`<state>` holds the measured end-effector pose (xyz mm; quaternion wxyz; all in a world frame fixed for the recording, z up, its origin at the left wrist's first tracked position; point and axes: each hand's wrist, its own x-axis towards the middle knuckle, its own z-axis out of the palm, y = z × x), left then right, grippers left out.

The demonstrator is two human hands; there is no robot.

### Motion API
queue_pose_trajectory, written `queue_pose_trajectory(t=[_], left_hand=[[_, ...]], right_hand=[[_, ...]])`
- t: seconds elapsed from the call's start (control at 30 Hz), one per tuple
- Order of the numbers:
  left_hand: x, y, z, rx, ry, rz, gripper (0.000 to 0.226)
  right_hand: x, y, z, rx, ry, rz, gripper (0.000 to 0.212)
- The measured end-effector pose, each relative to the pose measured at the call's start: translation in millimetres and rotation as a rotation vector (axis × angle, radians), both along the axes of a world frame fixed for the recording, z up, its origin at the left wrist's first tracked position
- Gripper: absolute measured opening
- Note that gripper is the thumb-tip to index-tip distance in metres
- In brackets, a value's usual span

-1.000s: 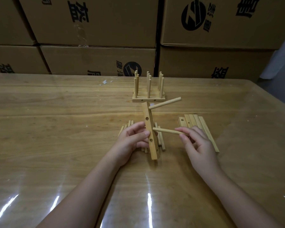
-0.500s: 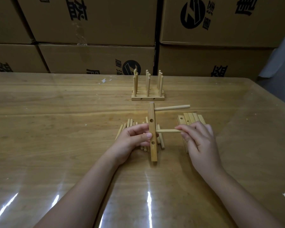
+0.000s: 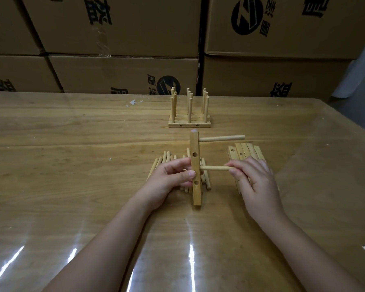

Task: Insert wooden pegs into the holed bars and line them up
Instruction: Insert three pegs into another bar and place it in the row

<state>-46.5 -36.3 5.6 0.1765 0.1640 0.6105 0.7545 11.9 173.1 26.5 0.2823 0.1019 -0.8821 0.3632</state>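
My left hand (image 3: 169, 182) grips a holed wooden bar (image 3: 195, 165) held lengthwise in front of me, thumb on its near face. One peg (image 3: 221, 138) sticks out to the right from the bar's far end. My right hand (image 3: 255, 182) pinches a second peg (image 3: 214, 168), whose left tip sits at the bar's middle side hole. Loose pegs (image 3: 164, 160) lie in a pile under and behind my left hand. Spare holed bars (image 3: 246, 151) lie side by side under my right hand. Finished bars with upright pegs (image 3: 189, 114) stand in a row farther back.
The wooden table (image 3: 72, 154) has a glossy clear cover with glare streaks near me. Stacked cardboard boxes (image 3: 118, 34) wall off the far edge. The table's right edge (image 3: 350, 127) runs diagonally at the right.
The bar swung from slanted to straight. My right hand brought its peg left until the tip met the bar's middle hole.
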Motion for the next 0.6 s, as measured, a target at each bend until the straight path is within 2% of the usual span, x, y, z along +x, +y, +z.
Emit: queue_pose_trajectory(t=[0.37,0.53,0.6], left_hand=[[-0.1,0.1,-2.0,0.001,0.024,-0.002,0.029],[-2.6,0.8,-2.3,0.028,0.005,0.000,0.039],[-3.1,0.7,-1.7,0.066,0.002,-0.006,0.036]], right_hand=[[-3.5,1.9,-4.7,-0.050,-0.049,0.027,0.016],[-1.0,-1.4,-5.3,-0.197,-0.130,0.092,0.021],[-0.3,-1.6,-4.1,-0.274,-0.159,0.113,0.027]])
